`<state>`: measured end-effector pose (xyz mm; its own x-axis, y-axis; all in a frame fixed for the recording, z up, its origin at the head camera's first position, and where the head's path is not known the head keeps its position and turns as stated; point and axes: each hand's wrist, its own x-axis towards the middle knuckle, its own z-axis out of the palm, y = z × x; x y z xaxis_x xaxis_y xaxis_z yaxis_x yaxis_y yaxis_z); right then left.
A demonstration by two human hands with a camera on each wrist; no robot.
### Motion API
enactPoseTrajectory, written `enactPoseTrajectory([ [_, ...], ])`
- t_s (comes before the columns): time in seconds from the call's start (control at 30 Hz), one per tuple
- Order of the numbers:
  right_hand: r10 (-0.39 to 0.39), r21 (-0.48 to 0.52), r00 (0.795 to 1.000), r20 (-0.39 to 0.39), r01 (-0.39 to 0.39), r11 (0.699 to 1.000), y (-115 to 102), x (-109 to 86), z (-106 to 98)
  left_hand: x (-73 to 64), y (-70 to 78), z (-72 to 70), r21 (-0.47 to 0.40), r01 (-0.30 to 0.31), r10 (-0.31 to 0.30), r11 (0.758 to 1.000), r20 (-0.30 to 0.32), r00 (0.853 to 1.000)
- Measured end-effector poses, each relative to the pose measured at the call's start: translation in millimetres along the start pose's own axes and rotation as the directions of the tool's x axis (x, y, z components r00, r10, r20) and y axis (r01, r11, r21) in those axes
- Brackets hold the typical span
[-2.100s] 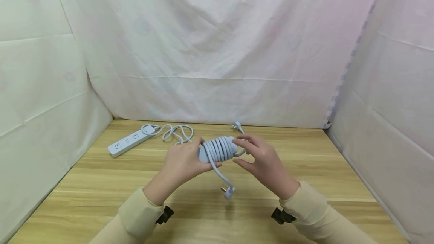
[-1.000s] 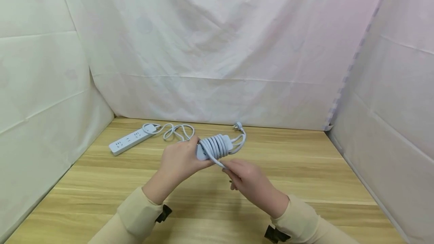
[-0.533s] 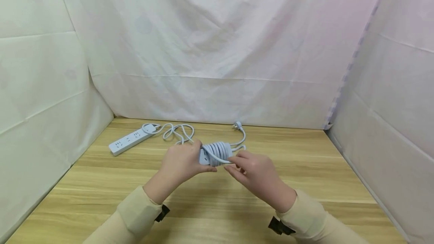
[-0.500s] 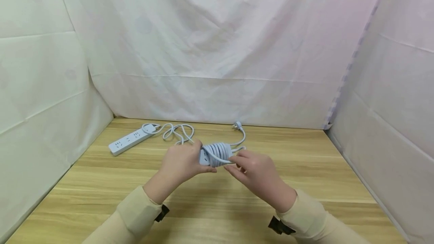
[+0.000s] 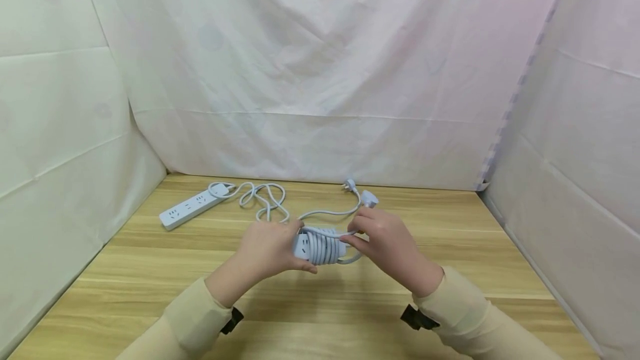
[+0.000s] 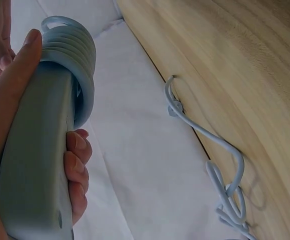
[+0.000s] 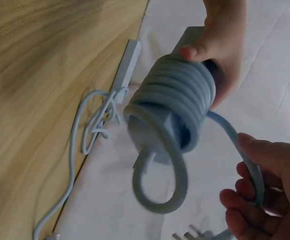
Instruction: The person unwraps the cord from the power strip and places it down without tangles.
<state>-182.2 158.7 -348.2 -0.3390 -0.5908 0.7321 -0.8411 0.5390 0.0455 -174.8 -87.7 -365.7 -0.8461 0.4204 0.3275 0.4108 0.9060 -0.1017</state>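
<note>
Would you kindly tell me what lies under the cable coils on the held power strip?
The strip's body runs through the coils; its wrapped sockets stay hidden.

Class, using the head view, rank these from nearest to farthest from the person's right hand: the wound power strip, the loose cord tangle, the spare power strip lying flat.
1. The wound power strip, just left of the right hand.
2. The loose cord tangle, back left of centre.
3. The spare power strip, far left on the table.

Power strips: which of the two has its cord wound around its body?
The power strip gripped in the left hand; coils circle its body. The other strip lies flat at the table's far left, cord loose.
</note>
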Motion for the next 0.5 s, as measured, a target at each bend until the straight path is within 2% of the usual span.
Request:
enactPoseTrajectory([
  [0.1, -0.017, 0.052, 1.0, 0.011, 0.016, 0.999, 8, -1.8, 4, -2.9, -1.5, 0.8, 0.003, -0.032, 0.032, 0.999, -0.007, 0.999],
  [0.27, -0.043, 0.067, 0.999, 0.013, 0.042, 0.997, 23, -7.4, 11, -7.3, -3.5, -0.3, -0.006, -0.071, 0.071, 0.997, -0.032, 0.997],
  [0.5, -0.003, 0.099, 1.0, 0.029, 0.0, 0.995, 41, -17.3, 18, -13.6, -3.9, -8.6, -0.095, -0.097, 0.093, 0.991, -0.05, 0.994],
])
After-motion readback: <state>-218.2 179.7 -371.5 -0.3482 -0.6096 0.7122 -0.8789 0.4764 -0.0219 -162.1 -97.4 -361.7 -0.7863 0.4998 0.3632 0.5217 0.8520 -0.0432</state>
